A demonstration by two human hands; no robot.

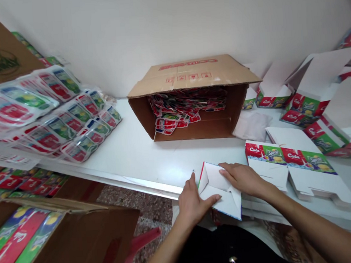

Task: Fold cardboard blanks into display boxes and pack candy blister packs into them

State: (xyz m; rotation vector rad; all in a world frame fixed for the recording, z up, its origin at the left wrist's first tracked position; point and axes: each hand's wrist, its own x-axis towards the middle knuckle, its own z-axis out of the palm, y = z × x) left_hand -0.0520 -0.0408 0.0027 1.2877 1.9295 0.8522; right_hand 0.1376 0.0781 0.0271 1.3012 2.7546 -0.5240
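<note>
A small carton (219, 176) is tilted at the table's front edge, its white folded flaps facing me. On its left side my left hand (194, 202) grips it, the thumb lying over the flaps. My right hand (241, 177) holds the upper right edge, fingers bent over it. Just right of my right hand lies a stack of flat printed carton blanks (294, 157) marked Cola and Sprite. Behind the carton, a brown cardboard box (194, 76) rests on its side, open toward me, with many flat sachets (177, 121) inside.
Bundles of printed sachets (72, 122) are piled on the table's left. Several opened cartons (307, 102) stand at the right beside a white cloth (252, 125). Below on the left, a large box (104, 228) holds finished-looking cartons (21, 242). The white table (135, 158) has its edge before me.
</note>
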